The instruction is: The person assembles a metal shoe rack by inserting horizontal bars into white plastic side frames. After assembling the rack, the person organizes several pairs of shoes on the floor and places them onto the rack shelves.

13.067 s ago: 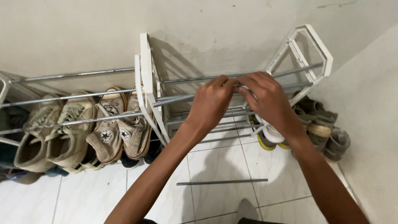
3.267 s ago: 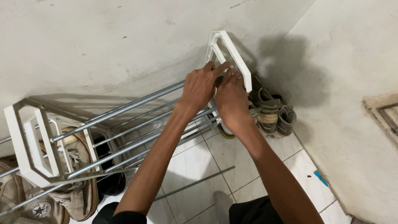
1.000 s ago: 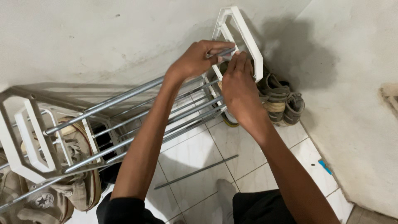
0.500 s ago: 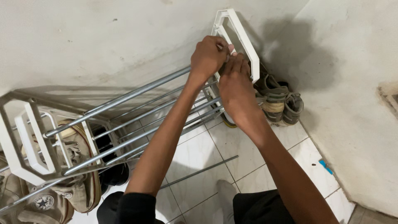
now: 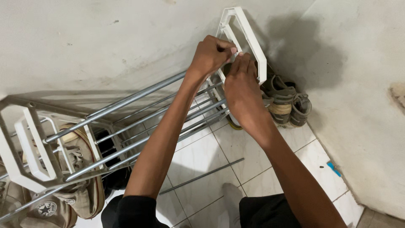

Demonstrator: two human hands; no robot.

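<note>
A white hexagonal end frame [image 5: 253, 42] of a shoe rack stands against the wall at the top centre. Several metal rods [image 5: 139, 95] run from it to another white frame [image 5: 21, 152] at the lower left. My left hand [image 5: 211, 55] is closed around the far end of the top rod, right at the white frame. My right hand [image 5: 242, 90] is pressed against the frame just below it, fingertips touching the left hand's fingers. The rod's tip and its socket are hidden behind both hands.
A loose metal rod [image 5: 202, 175] lies on the white floor tiles below my arms. Beige sneakers [image 5: 80, 169] sit on the rack at the lower left. Dark sandals [image 5: 289, 105] rest in the corner to the right of the frame. Walls close in behind and to the right.
Over the last second my left hand slid right along the top rod to its end at the white frame, meeting my right hand. The rack has barely shifted.
</note>
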